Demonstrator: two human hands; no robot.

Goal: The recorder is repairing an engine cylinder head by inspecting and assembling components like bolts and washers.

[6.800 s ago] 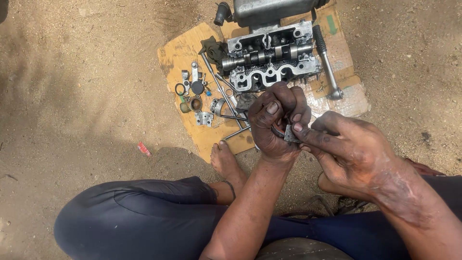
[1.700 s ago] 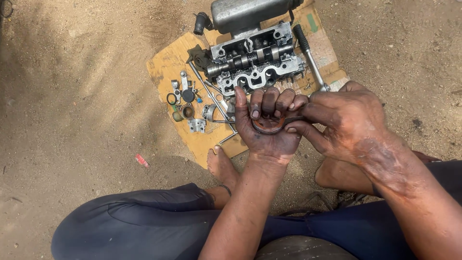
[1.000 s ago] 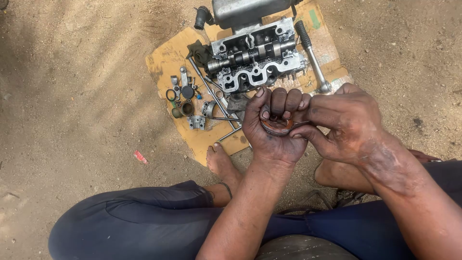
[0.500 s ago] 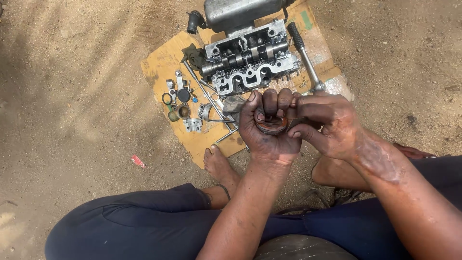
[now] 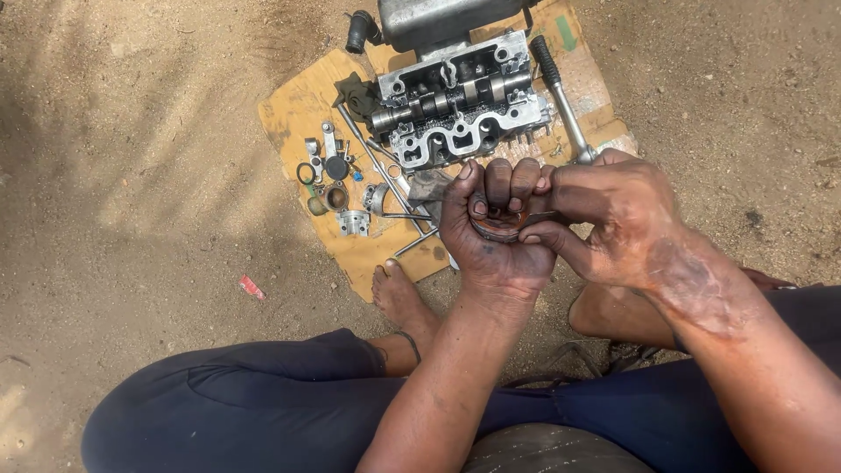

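L hand (image 5: 495, 232) fingers curl round curved metal ring (image 5: 499, 229), R hand (image 5: 609, 219) pinching it, w/ cardboard (image 5: 289, 105) holding cylinder head (image 5: 460, 105).

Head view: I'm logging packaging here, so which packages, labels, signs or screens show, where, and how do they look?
Flattened brown cardboard sheet: on the sandy ground, under the grey metal engine head and small parts.
Small green rectangular label: on the cardboard's far right corner.
No signs or screens.

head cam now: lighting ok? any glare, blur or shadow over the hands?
Head view: hard sunlight, sharp focus, no motion blur. Striped shadows cross the dirt at upper left; bright glare on the cylinder head and ratchet handle. Left hand and right hand are evenly lit; the small part between them is mostly hidden by fingers.
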